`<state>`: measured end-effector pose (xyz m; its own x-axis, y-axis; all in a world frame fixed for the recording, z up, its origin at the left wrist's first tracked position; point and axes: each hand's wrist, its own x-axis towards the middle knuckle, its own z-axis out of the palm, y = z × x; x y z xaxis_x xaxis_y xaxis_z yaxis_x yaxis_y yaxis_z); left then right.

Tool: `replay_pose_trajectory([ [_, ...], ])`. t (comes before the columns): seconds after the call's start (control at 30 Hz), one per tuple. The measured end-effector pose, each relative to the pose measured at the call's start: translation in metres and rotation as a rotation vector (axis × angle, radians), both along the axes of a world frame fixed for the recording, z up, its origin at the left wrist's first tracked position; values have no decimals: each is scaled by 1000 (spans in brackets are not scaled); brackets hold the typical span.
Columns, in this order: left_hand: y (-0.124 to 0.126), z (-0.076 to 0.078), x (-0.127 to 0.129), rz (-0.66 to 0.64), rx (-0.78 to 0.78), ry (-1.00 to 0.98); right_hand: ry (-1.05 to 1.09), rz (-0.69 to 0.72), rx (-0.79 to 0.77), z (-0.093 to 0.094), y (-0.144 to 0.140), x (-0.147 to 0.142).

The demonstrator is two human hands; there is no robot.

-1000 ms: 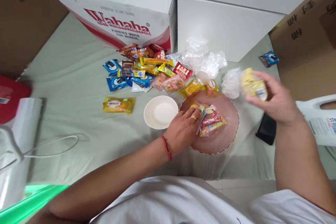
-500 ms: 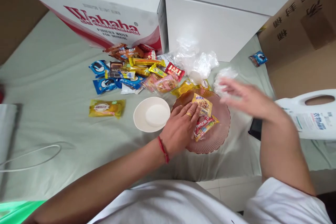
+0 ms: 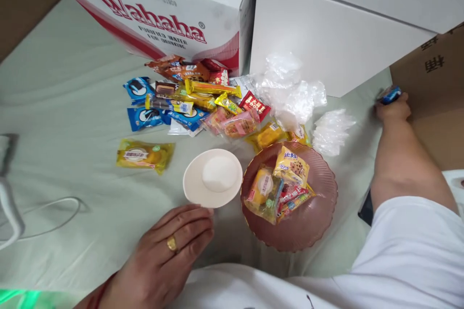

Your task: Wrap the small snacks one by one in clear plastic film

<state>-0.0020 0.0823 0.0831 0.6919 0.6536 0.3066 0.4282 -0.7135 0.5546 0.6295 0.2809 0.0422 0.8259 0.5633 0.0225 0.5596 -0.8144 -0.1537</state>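
1) the right hand (image 3: 396, 109) is far off to the right, at a small blue packet (image 3: 391, 95) next to the brown box (image 3: 431, 116); some fingers are hidden, so one cannot tell if they squeeze it or just touch it
2) if the pinch is loose, the slick wrapper could slip and drop on the green cloth (image 3: 90, 111)
3) if the right arm swings back low, it could bump the clear plastic (image 3: 331, 131) or the pink plate (image 3: 321, 224) and shove it
4) on the plate, a yellow packet (image 3: 261, 193) lies over by the left rim, with a cream packet (image 3: 291, 166) and a red packet (image 3: 292, 193) next to it; a knock could make the yellow one slide off
5) the left hand (image 3: 168, 251) looks let go, with nothing in it that shows; its tips are right at the near rim of the white bowl (image 3: 194, 181), and one cannot tell if they touch
6) a push there could tip the bowl or slide it into the plate, because the two sit side by side
7) the right arm reaches out long; the left hand stays low by the white shirt (image 3: 232, 285), back up, fingers close together and pointing right
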Motion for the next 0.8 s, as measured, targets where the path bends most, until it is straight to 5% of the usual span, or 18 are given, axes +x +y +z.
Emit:
replay_pose_trajectory([
  [0.1, -6, -11, -4, 45, -11, -9, -17, 11, 88, -6, -19, -8],
  [0.3, -10, -10, 8, -34, 15, -14, 322, -7, 563, -12, -76, -46],
  [0.4, -13, -3, 9, -75, 12, -18, 464, 59, 662, -1, -118, -84],
  [0.5, -19, -1, 6, -68, -1, -32, 559, 270, 824, 24, -173, -136],
  [0.57, -24, -1, 5, -72, -1, -37, 450, 399, 768, 43, -208, -174],
  [0.7, -33, -1, 3, -91, 13, -32, 154, 740, 206, 66, -252, -242],
  [0.8, -38, 0, -2, -98, 23, -36, -88, 795, -171, 62, -262, -278],
])
